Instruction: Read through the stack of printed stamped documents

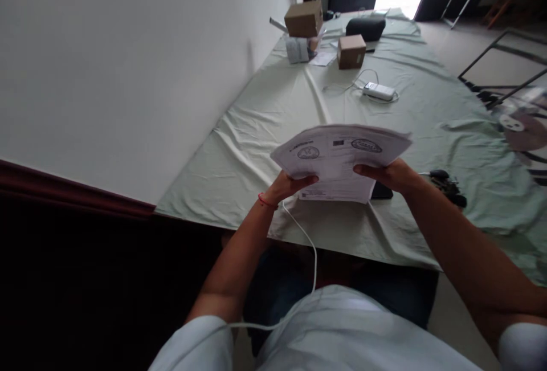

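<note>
Between my two hands is a stack of printed papers, raised over the near edge of the cloth-covered table and bowed along its far side. Stamps and small print show on the top sheet. My left hand grips the left side, thumb on top and fingers hidden underneath. On the right side, my right hand holds the papers the same way. A dark flat object peeks out below the papers near my right hand. A white cable runs from under the papers towards my body.
Pale green cloth covers the table, which meets a white wall on the left. A white power strip with a cord lies ahead. Farther back are cardboard boxes and a black case. Small dark items lie beside my right forearm.
</note>
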The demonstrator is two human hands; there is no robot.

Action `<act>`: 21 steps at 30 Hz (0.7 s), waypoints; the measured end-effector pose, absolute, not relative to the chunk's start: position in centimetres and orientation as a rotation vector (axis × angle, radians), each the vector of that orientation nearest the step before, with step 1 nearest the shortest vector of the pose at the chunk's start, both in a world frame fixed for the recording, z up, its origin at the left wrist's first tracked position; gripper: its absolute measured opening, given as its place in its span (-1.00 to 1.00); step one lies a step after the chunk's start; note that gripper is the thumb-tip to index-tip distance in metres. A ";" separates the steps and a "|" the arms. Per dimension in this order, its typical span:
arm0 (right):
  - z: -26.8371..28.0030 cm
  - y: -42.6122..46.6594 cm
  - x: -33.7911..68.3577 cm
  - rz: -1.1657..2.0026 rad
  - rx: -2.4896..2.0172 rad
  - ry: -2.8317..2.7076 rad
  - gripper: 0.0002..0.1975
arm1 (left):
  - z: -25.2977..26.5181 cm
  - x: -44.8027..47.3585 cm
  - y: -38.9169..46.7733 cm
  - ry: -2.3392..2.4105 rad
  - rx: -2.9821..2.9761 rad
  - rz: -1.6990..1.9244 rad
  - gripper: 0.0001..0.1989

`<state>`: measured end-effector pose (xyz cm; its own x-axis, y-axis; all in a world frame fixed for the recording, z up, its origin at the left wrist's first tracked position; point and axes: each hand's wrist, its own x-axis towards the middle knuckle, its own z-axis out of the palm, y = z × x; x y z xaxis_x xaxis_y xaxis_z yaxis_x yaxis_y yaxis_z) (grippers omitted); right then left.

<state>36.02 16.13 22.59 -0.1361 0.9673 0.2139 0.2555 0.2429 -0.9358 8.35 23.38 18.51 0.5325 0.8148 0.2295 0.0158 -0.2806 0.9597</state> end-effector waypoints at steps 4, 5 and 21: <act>23.4 16.0 36.0 0.984 -1.192 -1.537 -0.41 | 19.7 8.0 22.3 0.750 1.606 0.973 -0.56; 23.6 16.0 36.1 0.993 -1.206 -1.503 -0.42 | 19.8 7.9 21.9 0.769 1.555 0.982 -0.58; 19.2 13.0 36.1 1.582 -1.392 -1.165 -0.59 | 15.4 9.2 19.3 0.676 0.648 0.933 -0.37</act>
<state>36.11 13.00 19.17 -0.1603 0.9274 -0.3379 0.0476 -0.3347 -0.9411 9.24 19.28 15.39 0.4279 0.8729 -0.2345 -0.4950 0.4434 0.7473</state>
